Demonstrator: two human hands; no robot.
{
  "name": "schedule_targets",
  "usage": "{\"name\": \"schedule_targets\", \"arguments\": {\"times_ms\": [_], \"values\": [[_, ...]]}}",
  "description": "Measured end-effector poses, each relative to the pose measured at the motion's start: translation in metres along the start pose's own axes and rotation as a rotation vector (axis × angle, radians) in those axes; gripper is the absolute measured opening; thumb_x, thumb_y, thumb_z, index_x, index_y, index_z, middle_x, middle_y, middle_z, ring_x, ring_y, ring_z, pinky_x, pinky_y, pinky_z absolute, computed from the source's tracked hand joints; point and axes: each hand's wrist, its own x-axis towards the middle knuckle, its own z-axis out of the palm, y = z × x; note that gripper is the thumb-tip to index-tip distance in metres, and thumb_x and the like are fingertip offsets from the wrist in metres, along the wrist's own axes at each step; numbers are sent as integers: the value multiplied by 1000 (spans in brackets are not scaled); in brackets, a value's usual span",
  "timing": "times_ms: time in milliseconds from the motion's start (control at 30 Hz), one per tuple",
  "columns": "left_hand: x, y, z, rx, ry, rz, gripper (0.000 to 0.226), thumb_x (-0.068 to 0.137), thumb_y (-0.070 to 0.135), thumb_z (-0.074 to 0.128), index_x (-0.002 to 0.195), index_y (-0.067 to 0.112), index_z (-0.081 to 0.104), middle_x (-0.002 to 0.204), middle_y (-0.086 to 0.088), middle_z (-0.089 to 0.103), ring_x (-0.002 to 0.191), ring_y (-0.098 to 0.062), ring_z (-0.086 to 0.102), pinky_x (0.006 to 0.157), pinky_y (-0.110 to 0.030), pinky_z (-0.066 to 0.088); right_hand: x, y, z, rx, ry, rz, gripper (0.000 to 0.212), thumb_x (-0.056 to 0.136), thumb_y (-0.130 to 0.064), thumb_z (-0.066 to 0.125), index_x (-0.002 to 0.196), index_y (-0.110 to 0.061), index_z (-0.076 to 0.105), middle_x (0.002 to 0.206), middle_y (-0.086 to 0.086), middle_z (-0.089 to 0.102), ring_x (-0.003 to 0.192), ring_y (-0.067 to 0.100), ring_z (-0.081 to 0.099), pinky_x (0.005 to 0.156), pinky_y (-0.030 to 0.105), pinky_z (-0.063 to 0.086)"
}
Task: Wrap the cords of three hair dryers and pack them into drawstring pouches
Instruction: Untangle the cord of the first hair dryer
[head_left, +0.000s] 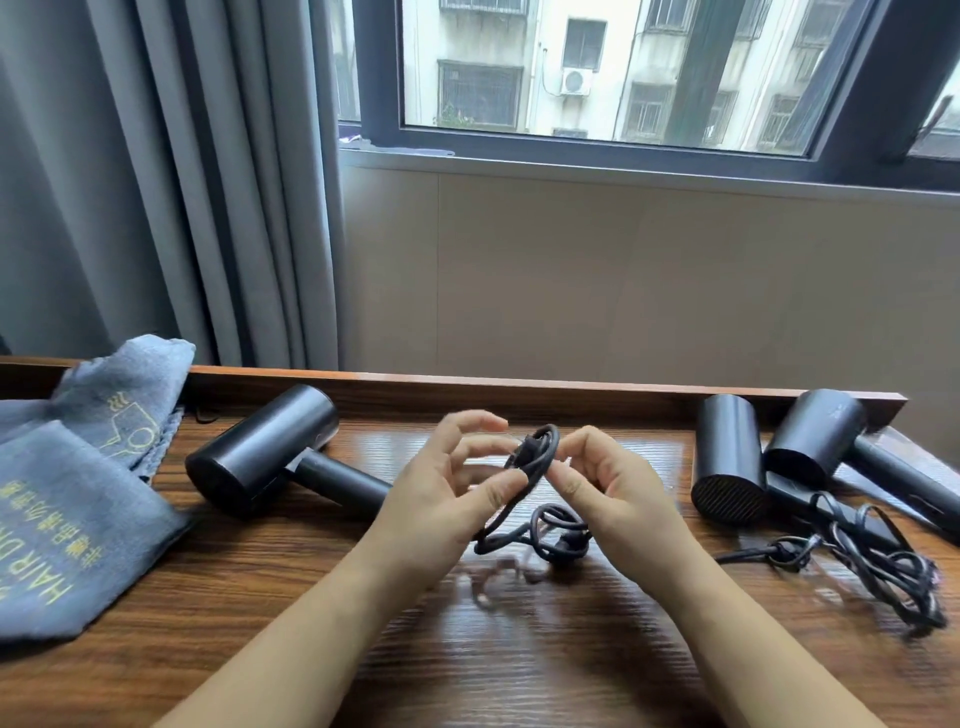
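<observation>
A black hair dryer (270, 452) lies on the wooden table (519, 649) left of centre, its handle pointing toward my hands. Its black cord (540, 452) is looped between both hands above the table. My left hand (441, 499) pinches the loop with thumb and fingers. My right hand (618, 493) pinches the same loop from the right. More of the cord (550, 535) hangs in coils just below. Two more black hair dryers (727, 457) (831, 441) lie at the right with a tangled cord (872, 556). Grey drawstring pouches (67, 525) lie at the left.
A raised wooden ledge (519, 387) runs along the table's back edge. Behind it are a beige wall, a window and grey curtains (182, 182) at the left. The pouches overlap each other and one leans over the ledge.
</observation>
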Motion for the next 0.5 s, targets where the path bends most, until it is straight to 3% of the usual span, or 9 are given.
{"name": "schedule_targets", "arguments": {"times_ms": [67,167,233,367,433,500], "values": [[-1,-1,-1,69,0,97,14,99,14,59,113,12,57,111,-7,71,103,-25,68,92,-36,54,-1,0,1,-36,40,0,16,94,-35,66,87,-22,63,53,-1,36,51,10,32,50,26,27],[-3,-5,0,287,20,202,16,97,35,54,103,26,67,102,5,73,98,-16,68,85,-28,55,-3,0,3,-96,56,21,11,95,-31,65,89,-21,65,51,-8,34,48,8,28,48,21,24],[-3,-6,2,308,83,211,21,97,31,50,97,25,70,97,7,74,93,-12,69,83,-24,54,-4,0,4,-99,75,28,12,95,-33,64,91,-22,66,52,-6,35,48,9,28,48,23,23],[-2,-7,1,175,64,105,27,97,32,50,102,14,70,102,-6,74,100,-23,70,92,-40,56,-4,-4,10,-46,117,56,20,92,-43,65,90,-23,67,52,6,40,49,12,32,50,28,26],[-4,-8,2,345,45,165,13,91,26,64,103,24,64,101,5,73,96,-15,69,90,-35,55,-4,-4,14,11,134,83,24,89,-47,68,90,-23,67,57,23,48,51,16,36,52,34,28],[-7,-9,6,515,64,235,25,85,20,73,101,30,57,94,14,69,87,-9,67,80,-27,53,-5,-5,17,2,140,95,31,83,-53,67,87,-23,69,67,29,56,54,18,41,53,40,33]]}}
